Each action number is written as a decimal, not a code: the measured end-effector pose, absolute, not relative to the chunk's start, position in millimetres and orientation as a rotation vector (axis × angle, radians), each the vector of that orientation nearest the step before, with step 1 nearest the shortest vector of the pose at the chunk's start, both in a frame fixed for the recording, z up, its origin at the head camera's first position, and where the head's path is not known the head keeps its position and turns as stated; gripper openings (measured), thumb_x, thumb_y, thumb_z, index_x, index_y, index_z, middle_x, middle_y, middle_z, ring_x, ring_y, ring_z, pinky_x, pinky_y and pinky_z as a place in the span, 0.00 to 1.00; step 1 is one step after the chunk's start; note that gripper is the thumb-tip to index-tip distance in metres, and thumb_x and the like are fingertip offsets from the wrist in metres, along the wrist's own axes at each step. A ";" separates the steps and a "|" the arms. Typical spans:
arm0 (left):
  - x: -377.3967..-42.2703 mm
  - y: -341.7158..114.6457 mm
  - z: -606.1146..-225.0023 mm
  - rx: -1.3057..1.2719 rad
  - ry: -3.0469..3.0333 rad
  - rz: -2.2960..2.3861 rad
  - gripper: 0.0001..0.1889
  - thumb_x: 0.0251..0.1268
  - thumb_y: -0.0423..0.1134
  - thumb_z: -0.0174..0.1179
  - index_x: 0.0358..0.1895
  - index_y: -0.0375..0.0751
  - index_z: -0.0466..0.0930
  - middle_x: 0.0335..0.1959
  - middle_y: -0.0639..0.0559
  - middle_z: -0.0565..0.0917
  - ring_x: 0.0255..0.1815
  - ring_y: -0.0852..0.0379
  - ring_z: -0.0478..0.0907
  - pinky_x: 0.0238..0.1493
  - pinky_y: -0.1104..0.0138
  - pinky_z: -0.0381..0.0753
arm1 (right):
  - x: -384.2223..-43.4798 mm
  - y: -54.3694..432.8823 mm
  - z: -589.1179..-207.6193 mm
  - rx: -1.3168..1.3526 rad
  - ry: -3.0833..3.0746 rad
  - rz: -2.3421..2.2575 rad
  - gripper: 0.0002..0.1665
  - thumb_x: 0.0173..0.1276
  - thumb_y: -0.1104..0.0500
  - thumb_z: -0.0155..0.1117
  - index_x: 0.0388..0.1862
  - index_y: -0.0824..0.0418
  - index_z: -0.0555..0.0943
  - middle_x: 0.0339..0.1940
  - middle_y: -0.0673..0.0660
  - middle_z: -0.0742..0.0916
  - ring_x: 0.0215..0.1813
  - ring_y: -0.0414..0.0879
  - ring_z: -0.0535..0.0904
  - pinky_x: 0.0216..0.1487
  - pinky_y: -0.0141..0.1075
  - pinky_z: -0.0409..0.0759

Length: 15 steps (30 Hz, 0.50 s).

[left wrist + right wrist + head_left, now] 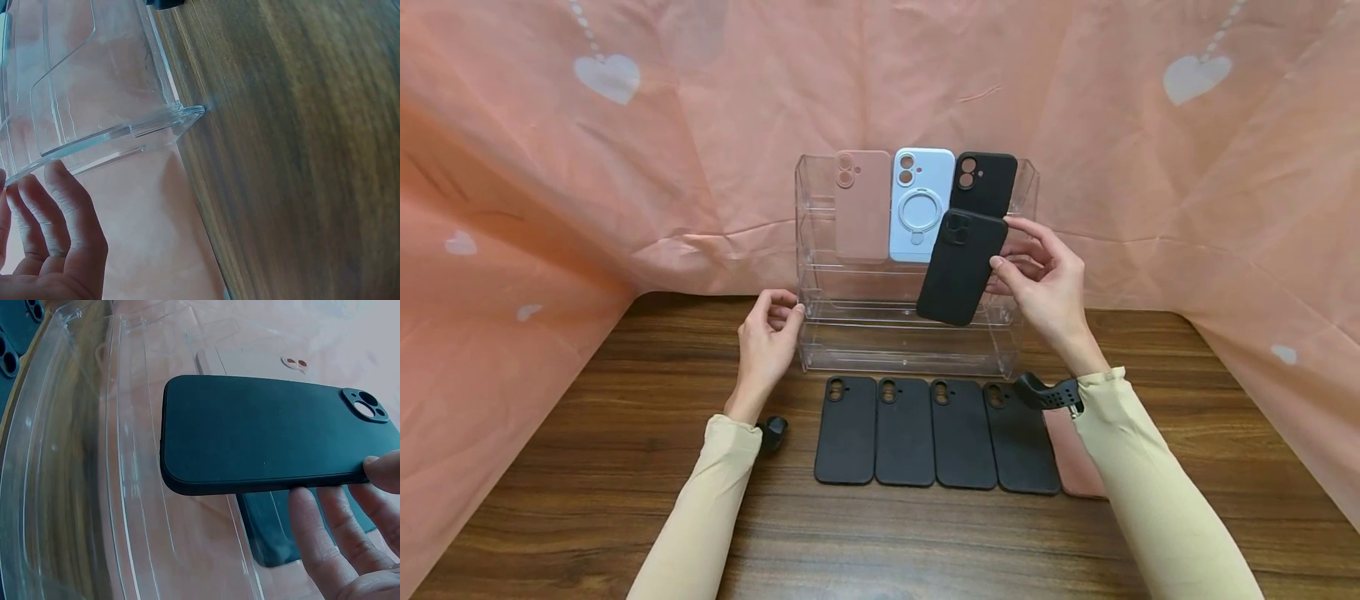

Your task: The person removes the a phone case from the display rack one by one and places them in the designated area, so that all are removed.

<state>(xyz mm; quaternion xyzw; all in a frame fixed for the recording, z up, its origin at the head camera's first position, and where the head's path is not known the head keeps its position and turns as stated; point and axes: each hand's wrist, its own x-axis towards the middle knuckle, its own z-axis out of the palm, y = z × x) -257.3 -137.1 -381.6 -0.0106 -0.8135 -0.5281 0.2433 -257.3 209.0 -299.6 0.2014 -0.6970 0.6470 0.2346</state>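
Note:
My right hand pinches a black phone case by its right edge, thumb in front and fingers behind. The case tilts in front of a clear tiered display stand, partly covering another black case on the top tier. In the right wrist view the held case hangs above the tiers, its camera cutout near the thumb. My left hand pinches the stand's left side edge between thumb and fingers; the left wrist view shows the fingers against the clear panel.
A pink case and a white case with a ring stand on the top tier. Several black cases lie in a row on the wooden table, a pink case at their right end. Pink cloth hangs behind.

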 end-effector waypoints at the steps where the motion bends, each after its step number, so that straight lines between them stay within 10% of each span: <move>1: -257.3 -137.3 -381.3 -0.027 -2.223 -1.443 0.09 0.70 0.39 0.63 0.48 0.42 0.81 0.35 0.43 0.87 0.28 0.64 0.78 0.32 0.76 0.75 | -256.3 211.1 -299.4 0.549 -1.913 1.775 0.32 0.64 0.77 0.66 0.68 0.62 0.77 0.37 0.51 0.85 0.34 0.38 0.88 0.34 0.35 0.88; 15: -257.6 -137.1 -381.5 -0.026 -2.230 -1.437 0.09 0.70 0.39 0.63 0.49 0.42 0.81 0.35 0.42 0.87 0.27 0.65 0.78 0.31 0.76 0.74 | -241.0 237.8 -301.5 0.531 -1.887 1.863 0.34 0.63 0.79 0.66 0.67 0.63 0.78 0.36 0.54 0.86 0.34 0.40 0.89 0.33 0.37 0.87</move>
